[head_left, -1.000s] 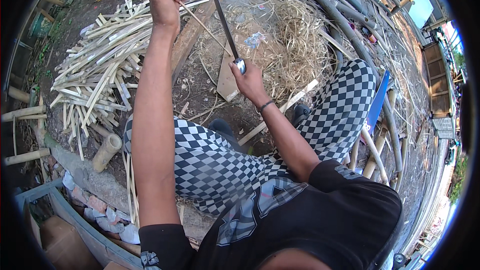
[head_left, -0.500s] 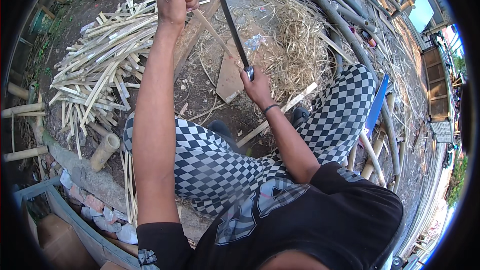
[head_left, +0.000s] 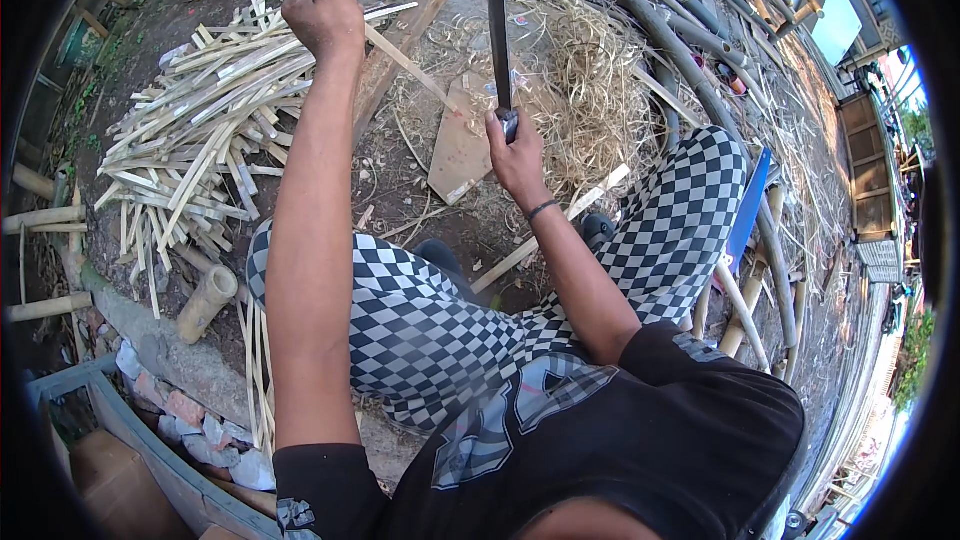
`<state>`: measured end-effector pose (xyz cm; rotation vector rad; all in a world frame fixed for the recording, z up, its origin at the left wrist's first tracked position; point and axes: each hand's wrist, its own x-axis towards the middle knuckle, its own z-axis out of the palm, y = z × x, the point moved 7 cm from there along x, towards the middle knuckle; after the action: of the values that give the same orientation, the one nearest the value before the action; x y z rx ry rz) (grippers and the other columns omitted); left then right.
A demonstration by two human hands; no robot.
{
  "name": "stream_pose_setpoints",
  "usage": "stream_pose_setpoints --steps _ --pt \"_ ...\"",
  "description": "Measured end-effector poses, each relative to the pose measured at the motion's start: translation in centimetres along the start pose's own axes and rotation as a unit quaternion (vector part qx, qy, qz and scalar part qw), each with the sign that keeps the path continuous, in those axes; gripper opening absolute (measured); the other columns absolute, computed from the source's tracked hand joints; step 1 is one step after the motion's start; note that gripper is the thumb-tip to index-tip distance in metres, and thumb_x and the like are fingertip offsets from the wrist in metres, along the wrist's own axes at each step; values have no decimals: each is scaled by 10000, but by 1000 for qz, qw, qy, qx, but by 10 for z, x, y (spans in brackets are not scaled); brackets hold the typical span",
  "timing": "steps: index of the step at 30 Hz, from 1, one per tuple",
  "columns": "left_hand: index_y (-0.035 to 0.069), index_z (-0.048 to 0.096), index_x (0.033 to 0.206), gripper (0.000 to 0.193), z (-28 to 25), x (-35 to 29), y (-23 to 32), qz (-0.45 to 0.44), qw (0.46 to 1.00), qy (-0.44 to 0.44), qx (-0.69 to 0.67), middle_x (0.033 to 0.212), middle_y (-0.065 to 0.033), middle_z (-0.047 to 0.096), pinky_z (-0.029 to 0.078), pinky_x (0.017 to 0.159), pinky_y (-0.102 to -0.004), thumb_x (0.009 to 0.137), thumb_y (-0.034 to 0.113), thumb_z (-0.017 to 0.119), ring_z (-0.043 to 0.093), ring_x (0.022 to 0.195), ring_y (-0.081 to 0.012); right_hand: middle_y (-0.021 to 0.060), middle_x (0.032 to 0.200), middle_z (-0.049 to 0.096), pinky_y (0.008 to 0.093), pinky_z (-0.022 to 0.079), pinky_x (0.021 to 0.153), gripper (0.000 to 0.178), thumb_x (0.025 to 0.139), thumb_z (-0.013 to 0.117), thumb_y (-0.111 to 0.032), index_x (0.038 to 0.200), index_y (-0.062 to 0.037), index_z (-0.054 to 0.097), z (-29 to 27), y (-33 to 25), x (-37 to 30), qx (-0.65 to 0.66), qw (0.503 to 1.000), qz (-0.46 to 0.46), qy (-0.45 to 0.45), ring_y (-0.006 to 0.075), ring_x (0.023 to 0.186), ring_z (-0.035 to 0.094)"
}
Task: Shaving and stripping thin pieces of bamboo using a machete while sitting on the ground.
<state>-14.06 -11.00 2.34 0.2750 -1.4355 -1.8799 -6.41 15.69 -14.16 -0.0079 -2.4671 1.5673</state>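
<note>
Fingers of the left hand, at 11 o'clock, close round a pale strip, thumb uppermost; the strip slants toward 4 o'clock, lower end by a flat board. Right hand, just past 12: fingers wrapped on the handle of a long knife, blade toward 12, apart from the strip. Judgement: strip-shaving in hand; next stroke calls for a steady strip and a shallow edge angle.

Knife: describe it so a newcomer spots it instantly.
Look past the checkered trousers to the heap of curly shavings. Just left of it, the right grip holds the knife, pointing to the picture's top edge. Long, dark and straight, it stands out against those pale curls.
</note>
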Motion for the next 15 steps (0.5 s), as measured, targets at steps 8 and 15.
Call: stream_pose_setpoints --steps 8,15 --pt "111 373 599 604 -1 12 -9 77 992 34 94 512 -8 396 360 428 -316 1029 533 413 386 432 -130 267 868 679 497 507 767 442 906 627 -402 1024 22 594 49 163 -82 -161 970 135 -120 438 865 667" --pt "-48 530 711 631 -22 15 -18 67 980 66 177 638 -164 585 419 677 -480 1045 461 365 573 644 -328 226 792 675 458 511 725 463 922 608 -439 971 20 641 36 120 -66 -132 976 113 -130 375 771 672"
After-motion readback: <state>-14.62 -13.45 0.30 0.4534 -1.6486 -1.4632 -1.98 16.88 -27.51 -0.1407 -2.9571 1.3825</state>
